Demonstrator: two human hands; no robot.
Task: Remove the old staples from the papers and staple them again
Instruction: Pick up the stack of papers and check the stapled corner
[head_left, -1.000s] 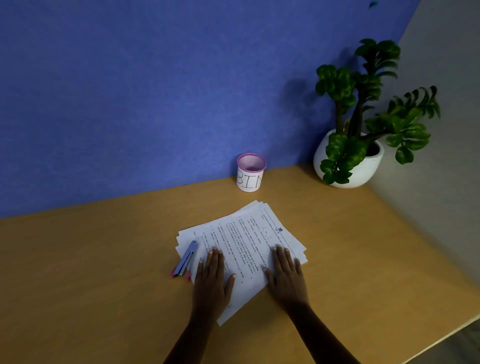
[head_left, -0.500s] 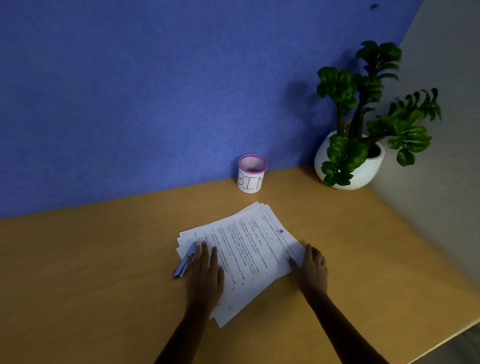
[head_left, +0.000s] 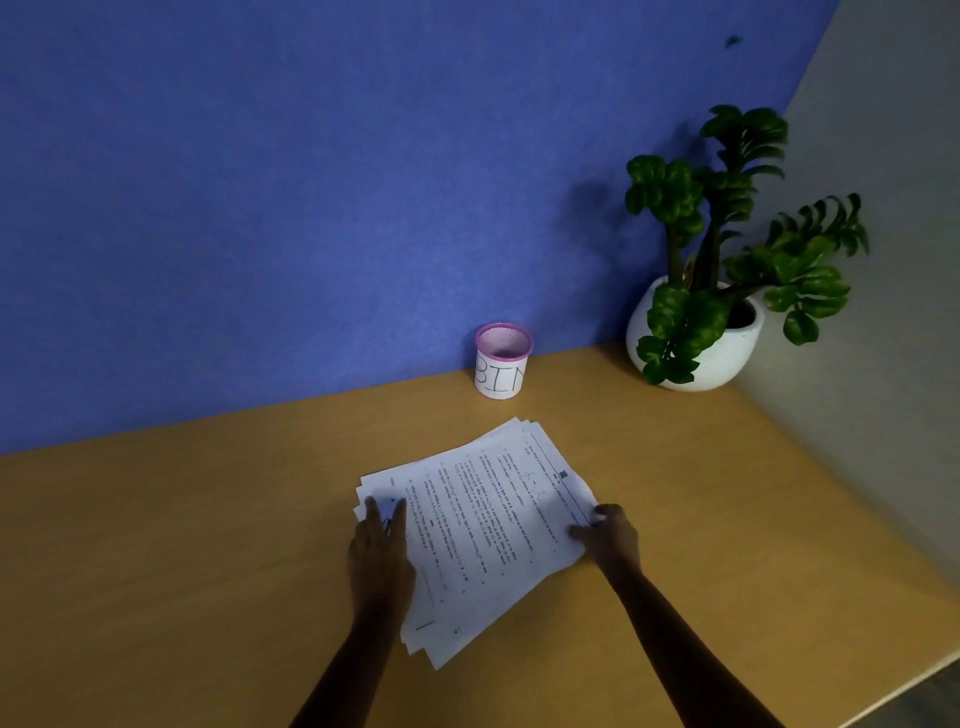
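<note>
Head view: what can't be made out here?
- Stapler: mostly under the left hand; grip unclear.
- Staples in the papers: too small to see.
- Print on the top sheet: too small to read.
- Right hand: fingers at the papers' edge; pinching or resting, unclear.
- Bin: inside hidden by its rim.

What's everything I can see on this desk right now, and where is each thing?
Papers: one loose stack, white with black print, middle of the desk.
Stapler: one, blue, on the stack's left corner, mostly covered by fingers.
Cup: one, white with pink mesh rim, lettered BIN, at the back by the wall.
Plant: one, green, in a white pot, back right corner.
Desk: one, tan wood.
Wall: blue behind, grey on the right.
Left hand: over the stapler.
Right hand: on the stack's right edge.
</note>
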